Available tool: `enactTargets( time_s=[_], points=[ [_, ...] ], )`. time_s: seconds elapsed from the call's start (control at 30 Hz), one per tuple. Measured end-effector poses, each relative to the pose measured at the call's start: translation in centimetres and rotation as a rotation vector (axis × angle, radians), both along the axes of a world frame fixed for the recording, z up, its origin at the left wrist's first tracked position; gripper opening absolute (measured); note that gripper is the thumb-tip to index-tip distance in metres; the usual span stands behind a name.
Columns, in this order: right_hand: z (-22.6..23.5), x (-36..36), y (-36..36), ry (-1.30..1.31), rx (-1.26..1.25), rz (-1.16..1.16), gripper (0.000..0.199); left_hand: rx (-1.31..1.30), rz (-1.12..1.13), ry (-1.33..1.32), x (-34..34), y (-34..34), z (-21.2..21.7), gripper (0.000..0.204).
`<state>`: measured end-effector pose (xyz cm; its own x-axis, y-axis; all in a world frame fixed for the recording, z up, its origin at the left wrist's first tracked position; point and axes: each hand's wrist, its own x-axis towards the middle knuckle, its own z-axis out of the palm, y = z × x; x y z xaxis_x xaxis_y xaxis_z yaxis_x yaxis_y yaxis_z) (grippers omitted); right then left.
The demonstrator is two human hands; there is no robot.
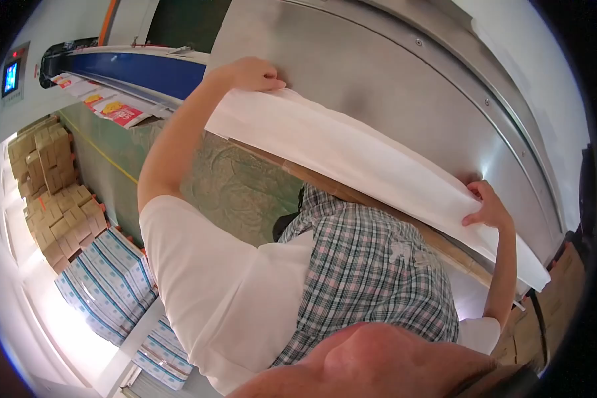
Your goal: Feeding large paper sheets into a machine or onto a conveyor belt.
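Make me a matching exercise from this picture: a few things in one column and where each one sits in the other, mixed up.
Things:
1. left hand
2. right hand
3. brown cardboard boxes
4. small lit screen

Places:
A. stacked on the floor at far left
B. on the wall at upper left
C. gripping the upper end of the white sheet
D. gripping the lower end of the white sheet, near the metal panel

Pairs: 1-C, 2-D, 3-A, 4-B
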<state>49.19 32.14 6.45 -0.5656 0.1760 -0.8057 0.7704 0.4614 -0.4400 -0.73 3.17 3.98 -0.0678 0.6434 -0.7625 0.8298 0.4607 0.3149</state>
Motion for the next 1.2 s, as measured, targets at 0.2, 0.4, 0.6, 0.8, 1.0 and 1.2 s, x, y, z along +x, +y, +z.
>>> enactTargets(
  time_s=[0.2, 0.4, 0.6, 0.8, 1.0, 1.2],
  points=[
    [0.3, -0.2, -0.1, -0.004, -0.002, -0.043, 0.078, -0.019, 0.159, -0.206, -2.1, -1.7, -0.9, 0.038],
    [0.3, -0.3, 0.0, -0.031, -0.002, -0.059, 0.081, -0.010, 0.189, -0.267, -4.7, -4.1, -0.5, 0.030],
    [-0.1, 0.1, 0.1, -0.022, -0.011, -0.056, 0.082, -0.069, 0.724, -0.571, -5.3, -7.2, -1.8, 0.017],
    [0.1, -0.4, 0.0, -0.014, -0.039, -0.084, 0.081, -0.067, 0.840, -0.478, -5.4, -8.6, -2.9, 0.026],
    [-0.4, 0.8, 0.2, 0.012, -0.010, -0.083, 0.080, 0.118, 1.422, -0.860, -2.6, -10.6, -0.4, 0.048],
    [-0.1, 0.4, 0.3, 0.013, -0.036, -0.072, 0.079, 0.425, 1.049, -0.989, -0.9, -11.9, 1.2, 0.074]
  ],
)
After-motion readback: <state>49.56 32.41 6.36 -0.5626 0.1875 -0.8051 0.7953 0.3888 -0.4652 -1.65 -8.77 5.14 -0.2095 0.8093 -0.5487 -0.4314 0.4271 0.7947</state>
